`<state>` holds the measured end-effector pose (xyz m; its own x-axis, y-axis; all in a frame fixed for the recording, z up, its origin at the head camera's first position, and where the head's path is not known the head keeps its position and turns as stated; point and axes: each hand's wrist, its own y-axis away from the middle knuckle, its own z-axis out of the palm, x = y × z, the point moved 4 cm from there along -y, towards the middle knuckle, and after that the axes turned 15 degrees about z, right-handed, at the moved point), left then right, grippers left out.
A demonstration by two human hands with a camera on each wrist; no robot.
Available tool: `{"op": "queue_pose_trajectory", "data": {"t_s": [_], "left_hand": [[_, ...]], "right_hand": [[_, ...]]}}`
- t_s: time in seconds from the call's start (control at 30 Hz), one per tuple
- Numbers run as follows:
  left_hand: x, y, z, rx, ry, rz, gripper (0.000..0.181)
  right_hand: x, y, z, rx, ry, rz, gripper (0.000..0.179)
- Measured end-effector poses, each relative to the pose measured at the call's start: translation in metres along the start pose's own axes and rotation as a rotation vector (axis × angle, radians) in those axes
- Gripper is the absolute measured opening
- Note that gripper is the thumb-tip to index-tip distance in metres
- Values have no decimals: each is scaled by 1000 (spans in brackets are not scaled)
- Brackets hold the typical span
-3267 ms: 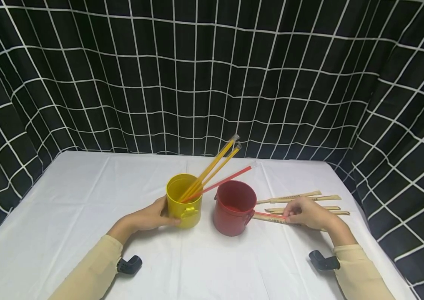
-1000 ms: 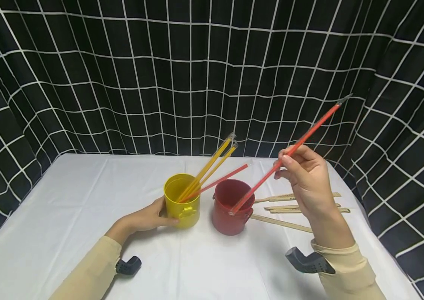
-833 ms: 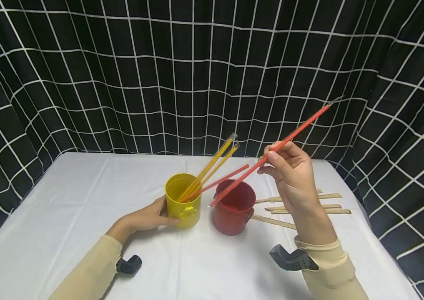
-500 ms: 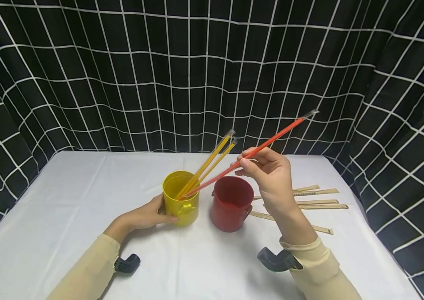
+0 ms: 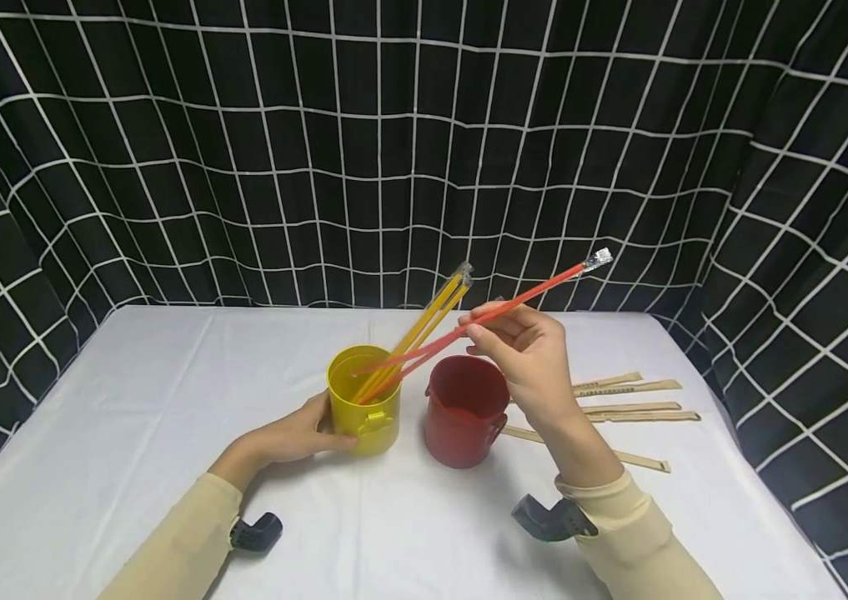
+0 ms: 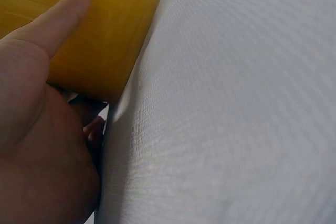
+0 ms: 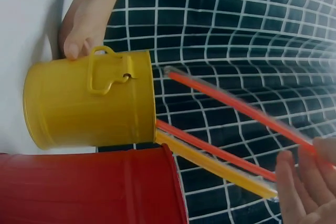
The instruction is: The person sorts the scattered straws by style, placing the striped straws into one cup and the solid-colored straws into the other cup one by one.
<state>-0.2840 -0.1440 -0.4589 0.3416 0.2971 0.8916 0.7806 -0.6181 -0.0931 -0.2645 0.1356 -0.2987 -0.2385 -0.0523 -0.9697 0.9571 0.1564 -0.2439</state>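
My left hand (image 5: 296, 429) grips the small yellow bucket (image 5: 347, 408) by its left side, thumb on its front in the left wrist view. Two plastic-wrapped yellow straws (image 5: 427, 316) and a red straw (image 7: 220, 151) lean out of it to the right. Above the red bucket (image 5: 461, 433), my right hand (image 5: 529, 358) pinches another wrapped red straw (image 5: 547, 285) near its middle. The held straw slants down leftward, its lower end over the yellow bucket's mouth; in the right wrist view that end is just outside the rim. The two buckets stand side by side.
Several slim tan paper-wrapped sticks (image 5: 641, 408) lie on the white-covered table (image 5: 408, 533) right of the red bucket, partly hidden behind my right forearm. A black curtain with a white grid (image 5: 303, 142) surrounds the table's back and sides.
My right hand has picked the red straw up from among the paper-wrapped sticks, raised it and carried it left to the yellow bucket. The left hand has stayed on that bucket.
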Motion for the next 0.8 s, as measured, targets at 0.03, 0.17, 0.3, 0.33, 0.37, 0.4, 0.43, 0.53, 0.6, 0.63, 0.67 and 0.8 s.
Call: {"op": "queue_pose_trajectory", "data": {"t_s": [0.03,0.17,0.3,0.33,0.37,0.4,0.43,0.53,0.6,0.63,0.67,0.8], "left_hand": [[0,0,0,1,-2,-2,96],[-1,0,0,3,-2,-4,95],[-1,1,-1,4,3,-2,95],[0,1,0,3,3,0,95],[0,1,0,3,1,2,95],[0,0,0,2,2,4,95],[1,1,0,2,2,5,95],[2,1,0,-1,-1,8,94],[2,1,-1,-1,-1,11,94],[3,1,-1,-1,-3,10,95],[2,1,-1,-1,-4,14,95],[1,1,-1,2,-6,15,95]], "right_hand": [[1,0,0,-1,16,11,19],[5,-2,2,-17,104,45,22],[8,-2,6,-44,169,56,22],[9,-2,7,-48,181,54,22],[10,-1,8,-51,194,51,22],[11,0,9,-53,206,48,21],[12,0,10,-55,219,47,21],[14,1,13,-65,262,54,20],[16,0,14,-67,296,68,20],[16,-1,14,-64,321,75,20],[17,-2,14,-58,350,79,20],[18,-5,9,-10,457,75,19]]}}
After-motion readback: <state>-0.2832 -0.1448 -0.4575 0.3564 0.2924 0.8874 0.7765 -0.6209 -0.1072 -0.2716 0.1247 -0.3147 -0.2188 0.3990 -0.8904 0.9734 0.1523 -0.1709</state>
